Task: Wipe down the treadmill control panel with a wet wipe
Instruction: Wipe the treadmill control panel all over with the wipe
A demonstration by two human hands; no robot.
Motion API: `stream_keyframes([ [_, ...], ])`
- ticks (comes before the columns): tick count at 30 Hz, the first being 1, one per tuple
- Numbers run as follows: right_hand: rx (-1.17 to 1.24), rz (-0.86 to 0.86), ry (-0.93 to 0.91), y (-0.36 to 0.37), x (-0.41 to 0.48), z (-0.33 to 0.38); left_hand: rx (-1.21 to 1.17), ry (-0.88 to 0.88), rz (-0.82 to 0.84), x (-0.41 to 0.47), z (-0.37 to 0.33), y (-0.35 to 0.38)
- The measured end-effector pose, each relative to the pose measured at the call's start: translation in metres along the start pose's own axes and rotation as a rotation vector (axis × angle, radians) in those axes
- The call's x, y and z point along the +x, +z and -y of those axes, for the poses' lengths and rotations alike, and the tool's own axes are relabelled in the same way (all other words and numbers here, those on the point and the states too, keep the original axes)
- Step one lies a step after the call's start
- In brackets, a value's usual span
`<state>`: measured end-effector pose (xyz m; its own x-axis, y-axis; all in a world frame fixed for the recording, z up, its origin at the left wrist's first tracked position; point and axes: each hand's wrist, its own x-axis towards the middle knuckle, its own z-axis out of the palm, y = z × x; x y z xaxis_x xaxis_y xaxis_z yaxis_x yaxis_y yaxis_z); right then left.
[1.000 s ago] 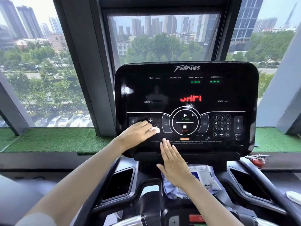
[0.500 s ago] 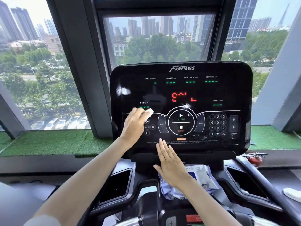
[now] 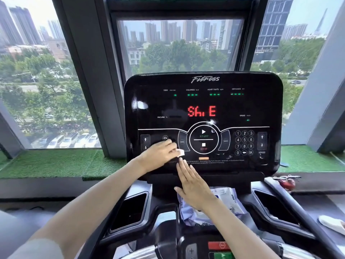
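**Wipe Pressed to the Panel's Lower Left**

Behind the panel (image 3: 203, 109), a window (image 3: 179, 45) is seen, with towers and trees beyond it. A strip of green turf (image 3: 56, 163) is laid along the sill, left and right of the panel. The panel itself is black and glossy. Red characters are lit at its middle, a round START/STOP control is set below them, and a number pad is placed at its lower right.

Below the panel, a crumpled pack (image 3: 230, 200) of wipes is lodged in the treadmill's middle recess, partly covered by the right hand (image 3: 193, 183). That hand is laid flat, its fingers straight and released. Its fingertips are rested on the panel's bottom edge and nothing is grasped.

The left hand (image 3: 158, 154) is placed on the panel's lower left, just left of the round control. A small folded white wipe (image 3: 180, 152) is seen at its fingertips, against the panel's face. The hand is blurred, so it cannot be told whether the wipe is pinched or only pressed by the fingers.
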<state>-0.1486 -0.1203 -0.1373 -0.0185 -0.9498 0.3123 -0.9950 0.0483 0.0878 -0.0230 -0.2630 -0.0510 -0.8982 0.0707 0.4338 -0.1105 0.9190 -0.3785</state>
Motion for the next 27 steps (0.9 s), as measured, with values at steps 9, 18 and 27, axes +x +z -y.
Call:
stream_keyframes([
  [9,-0.014,-0.01,0.128,-0.01,-0.027,-0.024,0.005,0.024,0.057,-0.01,-0.027,0.007],
  [18,-0.023,0.015,0.114,-0.007,-0.028,-0.03,-0.084,-0.192,0.008,-0.013,-0.032,0.014],
  [27,0.04,0.068,0.067,-0.011,-0.03,-0.029,-0.171,-0.352,-0.028,-0.013,-0.025,0.012],
])
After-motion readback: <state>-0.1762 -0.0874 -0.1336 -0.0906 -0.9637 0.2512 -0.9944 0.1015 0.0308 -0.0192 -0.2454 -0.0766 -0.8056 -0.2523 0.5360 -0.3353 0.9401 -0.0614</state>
